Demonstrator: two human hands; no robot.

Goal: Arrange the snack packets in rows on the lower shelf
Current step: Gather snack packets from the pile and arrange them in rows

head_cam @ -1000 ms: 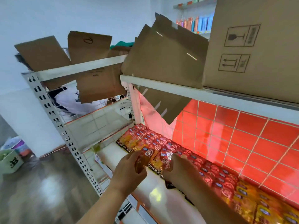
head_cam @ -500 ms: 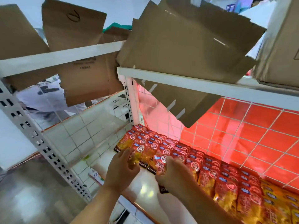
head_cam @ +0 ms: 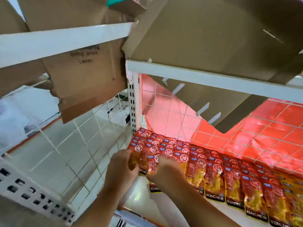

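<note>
Red and yellow snack packets (head_cam: pixel 214 176) lie in overlapping rows along the white lower shelf (head_cam: pixel 141 195), from its left end to the right edge of view. My left hand (head_cam: pixel 122 167) pinches the left edge of the front-left packet (head_cam: pixel 139 161). My right hand (head_cam: pixel 164 171) grips the packet next to it (head_cam: pixel 153 164), and another packet's black bottom edge (head_cam: pixel 155 189) shows under that wrist. Both hands are at the left end of the front row.
A white perforated upright (head_cam: pixel 133 102) stands just behind the left end. Cardboard flaps (head_cam: pixel 196 38) hang over the upper shelf rail (head_cam: pixel 205 77) above. A wire grid with red backing (head_cam: pixel 262 128) closes the back; a wire side panel (head_cam: pixel 73 145) is to the left.
The view has closed in on the shelf and tilted down. Both hands have stayed on the front-left packets, shifting slightly toward the shelf's left end.
</note>
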